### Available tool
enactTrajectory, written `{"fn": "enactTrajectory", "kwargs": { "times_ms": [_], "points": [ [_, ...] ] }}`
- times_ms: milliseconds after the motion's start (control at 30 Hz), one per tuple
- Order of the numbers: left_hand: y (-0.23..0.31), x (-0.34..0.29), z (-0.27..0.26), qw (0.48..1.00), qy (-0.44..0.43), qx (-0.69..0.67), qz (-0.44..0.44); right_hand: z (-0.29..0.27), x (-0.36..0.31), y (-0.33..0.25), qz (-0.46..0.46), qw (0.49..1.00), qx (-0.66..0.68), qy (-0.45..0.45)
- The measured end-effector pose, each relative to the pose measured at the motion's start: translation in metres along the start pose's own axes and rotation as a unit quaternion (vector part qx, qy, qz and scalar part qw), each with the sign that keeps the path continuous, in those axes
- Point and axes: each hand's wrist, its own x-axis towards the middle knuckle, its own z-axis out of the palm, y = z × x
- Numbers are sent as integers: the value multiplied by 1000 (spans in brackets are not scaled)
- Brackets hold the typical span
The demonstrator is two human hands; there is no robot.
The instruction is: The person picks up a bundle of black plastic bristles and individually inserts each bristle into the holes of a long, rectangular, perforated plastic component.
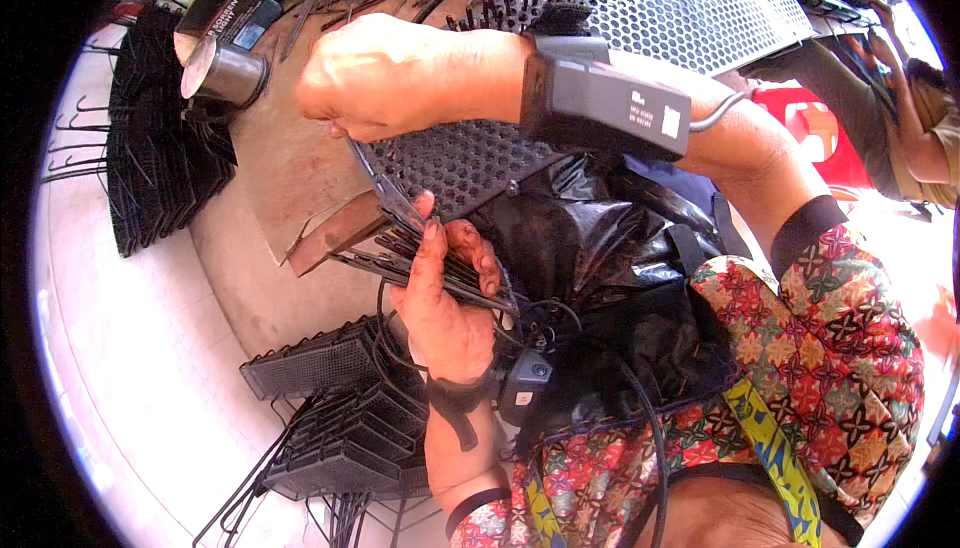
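Risk first: thin black wire rods (440, 268) lie fanned across the left hand (445, 308), and they look springy, so my guess is a loose grip lets them splay or slide off toward the floor. Left hand is curled narrow around that bundle, thumb up near the edge of the perforated black mesh panel (465, 158), fingers wrapped over the rods. So: holding rods, touching the panel's lower edge.

Right hand (390, 78) sits above, fist closed tight, pinching at the panel's upper left corner where a rod seems to meet it. Can't tell exactly what's between the fingertips, they're hidden under the knuckles. Grey wrist-worn device (600, 98) w/ a cable rides on the right forearm; that cable could snag on rod ends, I reckon.

Panel rests over black plastic sheeting (610, 248) on the lap. Another hazard, imo: sharp rod tips near bare skin and thin plastic, a slip pokes either.

Around: stack of finished mesh racks (340, 418) lower left on pale floor (130, 348), pile of black wire pieces (160, 158) at left, metal can (225, 68) just beside it. Another person's arm (900, 118) at far right, well apart.
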Motion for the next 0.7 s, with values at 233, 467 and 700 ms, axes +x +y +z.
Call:
{"fn": "enactTrajectory", "kwargs": {
  "times_ms": [233,467,700],
  "points": [
    [2,0,1,1000,-23,4,-12,-8,-29,-23,123,984,126,11],
    [1,-3,2,993,-98,59,-23,-22,-56,-43,363,782,493,-115],
    [-6,0,4,999,-42,10,-31,-41,-65,-42,356,828,433,-28]
  ]
}}
